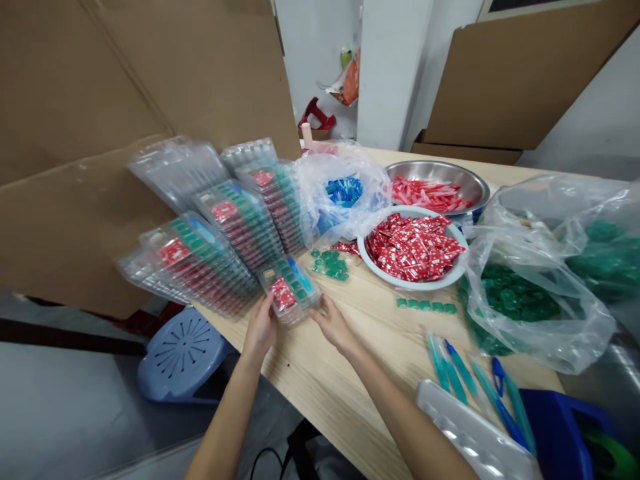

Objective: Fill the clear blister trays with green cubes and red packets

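Between my two hands is a clear plastic blister pack (286, 291) with a red patterned sachet, green pieces and a blue piece inside. My left hand (260, 331) grips its near left edge, fingers closed. My right hand (331, 321) pinches the right side of the same pack. Just left of it stand leaning stacks of filled packs, one stack nearest (200, 267) and others behind (240, 223). A small heap of green pieces (331, 265) lies on the table beyond the pack.
A white bowl (365, 261) holds red sachets. Behind it a steel bowl (477, 183) carries pink and red sticks. Plastic bags hold blue pieces (345, 191) and green pieces (515, 293). Teal and blue pens (460, 370) and a clear tray (465, 427) lie front right. Cardboard (125, 80) rises left.
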`<action>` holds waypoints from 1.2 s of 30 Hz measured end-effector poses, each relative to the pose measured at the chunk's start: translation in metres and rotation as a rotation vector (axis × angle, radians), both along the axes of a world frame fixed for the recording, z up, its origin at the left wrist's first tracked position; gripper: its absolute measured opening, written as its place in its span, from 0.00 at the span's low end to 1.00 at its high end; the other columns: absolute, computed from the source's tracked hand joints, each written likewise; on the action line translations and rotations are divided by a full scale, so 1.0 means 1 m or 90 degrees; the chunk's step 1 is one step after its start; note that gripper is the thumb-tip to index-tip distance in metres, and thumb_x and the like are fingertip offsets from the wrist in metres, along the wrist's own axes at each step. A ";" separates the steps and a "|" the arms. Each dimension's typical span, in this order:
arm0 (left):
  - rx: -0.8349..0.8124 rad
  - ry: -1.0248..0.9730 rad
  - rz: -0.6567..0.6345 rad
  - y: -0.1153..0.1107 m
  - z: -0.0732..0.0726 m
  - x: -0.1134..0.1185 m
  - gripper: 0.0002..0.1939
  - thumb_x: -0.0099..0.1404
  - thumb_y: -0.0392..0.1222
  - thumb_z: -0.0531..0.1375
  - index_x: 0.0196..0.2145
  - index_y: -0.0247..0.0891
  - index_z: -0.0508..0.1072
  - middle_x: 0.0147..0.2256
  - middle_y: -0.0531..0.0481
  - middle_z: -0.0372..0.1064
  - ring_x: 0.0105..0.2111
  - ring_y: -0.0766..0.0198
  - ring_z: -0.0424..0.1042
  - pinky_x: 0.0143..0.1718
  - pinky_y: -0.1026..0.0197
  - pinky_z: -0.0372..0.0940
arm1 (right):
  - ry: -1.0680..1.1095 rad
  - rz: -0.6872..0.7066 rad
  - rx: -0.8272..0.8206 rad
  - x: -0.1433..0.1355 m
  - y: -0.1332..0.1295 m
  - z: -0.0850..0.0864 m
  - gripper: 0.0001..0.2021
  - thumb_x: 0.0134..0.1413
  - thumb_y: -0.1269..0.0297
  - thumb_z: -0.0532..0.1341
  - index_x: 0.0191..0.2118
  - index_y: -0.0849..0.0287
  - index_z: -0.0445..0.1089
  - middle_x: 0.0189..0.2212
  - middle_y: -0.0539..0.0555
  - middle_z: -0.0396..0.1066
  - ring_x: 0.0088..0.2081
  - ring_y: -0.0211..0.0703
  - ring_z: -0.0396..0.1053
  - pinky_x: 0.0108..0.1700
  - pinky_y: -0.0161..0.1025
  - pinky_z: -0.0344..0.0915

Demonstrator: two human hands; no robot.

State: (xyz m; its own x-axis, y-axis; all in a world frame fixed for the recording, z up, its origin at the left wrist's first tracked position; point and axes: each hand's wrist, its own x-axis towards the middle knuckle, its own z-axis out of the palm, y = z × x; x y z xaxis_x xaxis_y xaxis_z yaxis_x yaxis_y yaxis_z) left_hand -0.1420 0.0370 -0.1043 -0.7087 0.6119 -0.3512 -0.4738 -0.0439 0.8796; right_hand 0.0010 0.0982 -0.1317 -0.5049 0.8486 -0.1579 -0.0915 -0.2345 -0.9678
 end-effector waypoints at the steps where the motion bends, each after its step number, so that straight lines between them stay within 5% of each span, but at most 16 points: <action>1: -0.006 -0.003 -0.007 -0.002 0.002 -0.002 0.09 0.60 0.43 0.63 0.36 0.36 0.76 0.37 0.49 0.79 0.43 0.58 0.77 0.48 0.60 0.68 | -0.008 0.002 -0.015 0.003 -0.004 0.003 0.38 0.41 0.52 0.71 0.59 0.59 0.65 0.57 0.63 0.70 0.61 0.59 0.65 0.63 0.59 0.57; 5: -0.032 -0.013 -0.056 -0.014 0.012 -0.006 0.13 0.56 0.46 0.66 0.35 0.33 0.77 0.33 0.46 0.79 0.42 0.53 0.78 0.49 0.54 0.69 | -0.040 0.006 -0.071 0.012 -0.015 0.023 0.37 0.36 0.48 0.73 0.53 0.62 0.71 0.49 0.62 0.75 0.56 0.62 0.69 0.61 0.60 0.59; 9: -0.041 -0.008 -0.107 -0.023 0.021 0.000 0.20 0.54 0.50 0.70 0.39 0.33 0.78 0.36 0.43 0.80 0.49 0.50 0.76 0.55 0.52 0.66 | -0.017 0.014 -0.076 0.006 -0.012 0.045 0.26 0.39 0.46 0.71 0.42 0.57 0.76 0.42 0.56 0.78 0.54 0.57 0.71 0.60 0.54 0.61; 15: -0.058 -0.028 -0.135 -0.023 0.025 0.008 0.18 0.55 0.49 0.69 0.40 0.35 0.78 0.37 0.44 0.80 0.49 0.51 0.76 0.54 0.53 0.67 | -0.001 -0.001 -0.086 -0.007 -0.005 0.055 0.17 0.39 0.51 0.71 0.34 0.57 0.75 0.33 0.53 0.79 0.40 0.52 0.75 0.53 0.53 0.67; 20: -0.064 -0.088 -0.165 -0.024 0.029 0.008 0.14 0.58 0.46 0.66 0.38 0.33 0.78 0.34 0.44 0.80 0.42 0.51 0.79 0.48 0.55 0.70 | -0.038 -0.019 -0.092 0.002 -0.013 0.055 0.16 0.38 0.58 0.70 0.34 0.59 0.74 0.32 0.53 0.78 0.38 0.50 0.74 0.50 0.49 0.68; 27: -0.040 -0.178 -0.152 -0.036 0.028 0.012 0.15 0.61 0.46 0.66 0.41 0.31 0.78 0.35 0.43 0.79 0.32 0.58 0.78 0.37 0.61 0.70 | -0.102 0.053 -0.088 0.018 -0.032 0.058 0.20 0.42 0.52 0.68 0.41 0.59 0.73 0.39 0.56 0.77 0.47 0.53 0.72 0.47 0.44 0.68; 36: -0.031 -0.230 -0.185 -0.057 0.031 0.015 0.10 0.60 0.43 0.66 0.35 0.32 0.78 0.31 0.43 0.79 0.29 0.57 0.78 0.37 0.59 0.70 | -0.090 0.078 -0.058 0.021 -0.046 0.065 0.24 0.39 0.52 0.69 0.43 0.61 0.73 0.43 0.58 0.78 0.44 0.51 0.74 0.52 0.47 0.67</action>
State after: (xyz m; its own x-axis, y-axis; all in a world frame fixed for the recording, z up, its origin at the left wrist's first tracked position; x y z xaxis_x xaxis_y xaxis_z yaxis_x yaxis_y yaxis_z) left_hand -0.1275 -0.0200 -0.0738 -0.3367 0.7436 -0.5776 -0.7367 0.1740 0.6535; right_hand 0.0216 0.0519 -0.0668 -0.5703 0.7615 -0.3081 0.0781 -0.3231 -0.9431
